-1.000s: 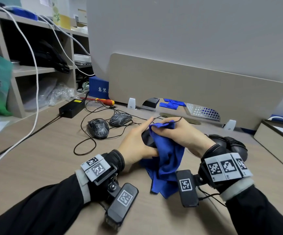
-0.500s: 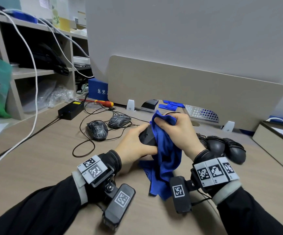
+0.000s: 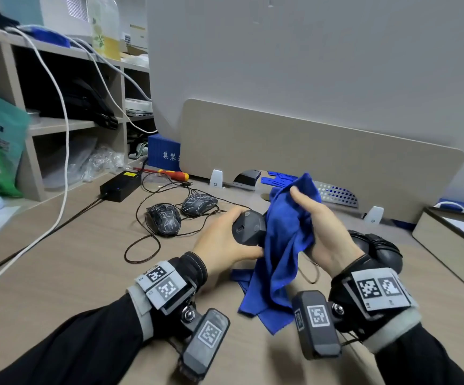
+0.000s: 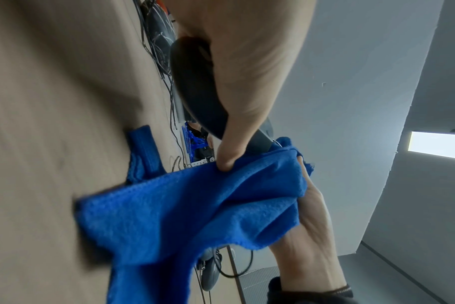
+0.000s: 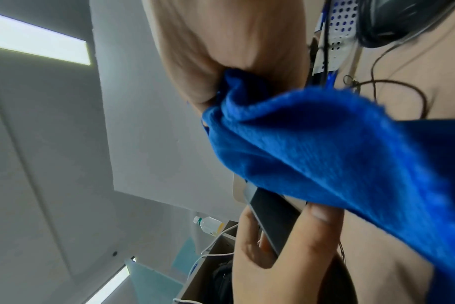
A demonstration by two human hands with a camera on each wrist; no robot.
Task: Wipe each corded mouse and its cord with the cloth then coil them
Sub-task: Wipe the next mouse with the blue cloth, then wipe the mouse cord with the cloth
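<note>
My left hand [image 3: 226, 240] grips a dark grey corded mouse [image 3: 249, 227] above the desk, its underside turned toward me. In the left wrist view the mouse [image 4: 195, 88] sits between thumb and fingers. My right hand [image 3: 312, 218] bunches a blue cloth [image 3: 281, 245] against the mouse's right side; the cloth's lower end trails onto the desk. The right wrist view has the cloth [image 5: 325, 148] pinched in my fingers beside the mouse [image 5: 270, 218]. Two black patterned mice [image 3: 164, 222] [image 3: 199, 204] lie further left among loose cords [image 3: 142, 245]. Dark mice [image 3: 378, 248] lie behind my right wrist.
A black power brick [image 3: 121, 186] and a red screwdriver [image 3: 174, 173] lie at the back left. A beige divider panel [image 3: 322, 154] closes the rear. Shelves [image 3: 58, 126] with white cables [image 3: 64, 134] stand at left; a flat box [image 3: 453, 240] sits at right.
Both hands have lifted the mouse and cloth higher. My right hand slid the cloth up and rightward along the mouse, so more of the mouse's body shows.
</note>
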